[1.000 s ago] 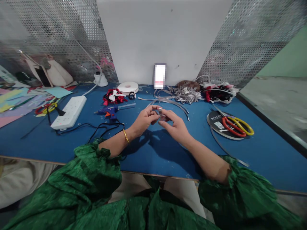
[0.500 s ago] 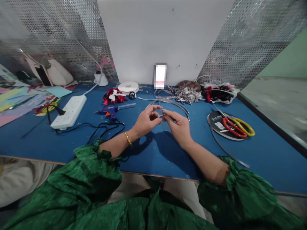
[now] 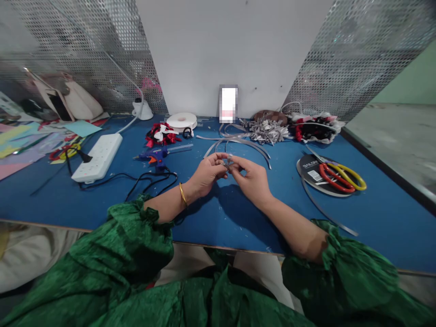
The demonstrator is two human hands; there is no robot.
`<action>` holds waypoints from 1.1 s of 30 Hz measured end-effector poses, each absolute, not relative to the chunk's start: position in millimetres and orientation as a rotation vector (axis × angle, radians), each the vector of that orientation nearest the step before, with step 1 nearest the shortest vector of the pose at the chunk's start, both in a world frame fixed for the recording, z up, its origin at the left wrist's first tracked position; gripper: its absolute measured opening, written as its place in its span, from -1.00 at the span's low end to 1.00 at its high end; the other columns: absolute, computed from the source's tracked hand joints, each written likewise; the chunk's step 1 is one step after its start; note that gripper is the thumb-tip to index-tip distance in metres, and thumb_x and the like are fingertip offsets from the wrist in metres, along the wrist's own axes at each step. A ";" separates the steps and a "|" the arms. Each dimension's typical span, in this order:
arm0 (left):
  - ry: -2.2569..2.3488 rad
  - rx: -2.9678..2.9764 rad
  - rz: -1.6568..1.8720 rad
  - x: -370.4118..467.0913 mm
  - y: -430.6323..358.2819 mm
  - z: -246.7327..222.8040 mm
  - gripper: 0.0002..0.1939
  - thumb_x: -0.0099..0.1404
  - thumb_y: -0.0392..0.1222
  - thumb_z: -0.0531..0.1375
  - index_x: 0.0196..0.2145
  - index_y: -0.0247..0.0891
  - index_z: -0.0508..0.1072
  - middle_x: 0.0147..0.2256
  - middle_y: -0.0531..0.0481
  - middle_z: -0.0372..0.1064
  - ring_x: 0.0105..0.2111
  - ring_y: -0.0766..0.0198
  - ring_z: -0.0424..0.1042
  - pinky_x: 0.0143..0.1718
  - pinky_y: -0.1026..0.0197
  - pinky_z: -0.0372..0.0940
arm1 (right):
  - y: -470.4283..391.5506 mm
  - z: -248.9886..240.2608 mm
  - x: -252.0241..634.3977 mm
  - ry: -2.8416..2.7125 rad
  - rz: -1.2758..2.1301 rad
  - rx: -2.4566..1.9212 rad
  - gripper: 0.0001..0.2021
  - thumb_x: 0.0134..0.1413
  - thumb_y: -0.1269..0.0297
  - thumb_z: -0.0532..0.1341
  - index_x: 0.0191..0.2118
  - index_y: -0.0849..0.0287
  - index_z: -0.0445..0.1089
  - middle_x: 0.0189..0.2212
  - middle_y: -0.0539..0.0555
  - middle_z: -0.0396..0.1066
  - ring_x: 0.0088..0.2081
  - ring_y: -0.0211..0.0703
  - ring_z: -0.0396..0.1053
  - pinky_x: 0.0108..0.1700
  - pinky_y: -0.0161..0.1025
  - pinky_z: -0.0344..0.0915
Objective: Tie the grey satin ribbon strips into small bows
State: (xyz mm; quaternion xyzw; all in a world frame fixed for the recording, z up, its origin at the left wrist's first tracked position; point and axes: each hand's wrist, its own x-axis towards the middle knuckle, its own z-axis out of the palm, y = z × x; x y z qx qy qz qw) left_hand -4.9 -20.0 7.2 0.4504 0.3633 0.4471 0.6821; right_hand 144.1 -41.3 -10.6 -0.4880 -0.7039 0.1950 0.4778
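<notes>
Over the blue table (image 3: 211, 227), the left hand (image 3: 206, 176) and the right hand (image 3: 251, 179), both curled nearly closed, together pinch a small grey ribbon piece (image 3: 228, 164). Beyond lie loose strips (image 3: 240, 141), with scissors (image 3: 329, 164) off right.

Soft, slightly dim light here, falling from above: my left grip (image 3: 207, 175) and right grip (image 3: 251, 179) throw blurry dark shadows on the counter (image 3: 204, 229), this side of the phone (image 3: 228, 104). The phone itself glares white, blocked into pixels! Far right of it, the floor (image 3: 408, 141) goes soft, stretched by wide-lens distortion.
</notes>
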 end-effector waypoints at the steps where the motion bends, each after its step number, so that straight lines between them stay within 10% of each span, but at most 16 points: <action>1: 0.808 0.999 0.998 -4.6 -20.2 6.9 -0.57 -0.08 -0.45 0.21 -0.18 -0.30 0.33 -0.45 0.11 0.31 -0.51 0.46 0.28 -0.45 0.33 0.24 | -41.7 -10.0 143.6 -1.726 0.469 -1.196 -0.66 0.07 0.39 0.14 -0.04 0.06 0.48 -0.22 0.07 0.54 -0.19 -0.08 0.46 -0.08 -0.17 0.31; 22: 0.793 1.032 0.891 -3.3 -26.6 6.6 -0.52 -0.15 -0.48 0.15 -0.20 -0.25 0.28 -0.52 0.21 0.11 -0.58 0.48 0.16 -0.52 0.31 0.25 | -47.0 -6.1 137.3 -1.895 0.161 -1.265 -0.73 0.14 0.46 0.04 -0.17 0.14 0.45 -0.25 0.15 0.50 -0.22 -0.06 0.41 -0.16 -0.19 0.26; 33: 0.757 1.001 0.989 -11.7 -16.2 10.0 -0.56 0.02 -0.32 0.27 -0.10 -0.29 0.34 -0.34 0.06 0.39 -0.57 0.51 0.22 -0.52 0.34 0.12 | -35.1 -2.1 148.7 -1.341 0.944 -1.062 -0.74 -0.01 0.35 0.18 -0.16 0.12 0.49 -0.50 -0.04 0.43 -0.45 -0.23 0.33 -0.24 -0.20 0.30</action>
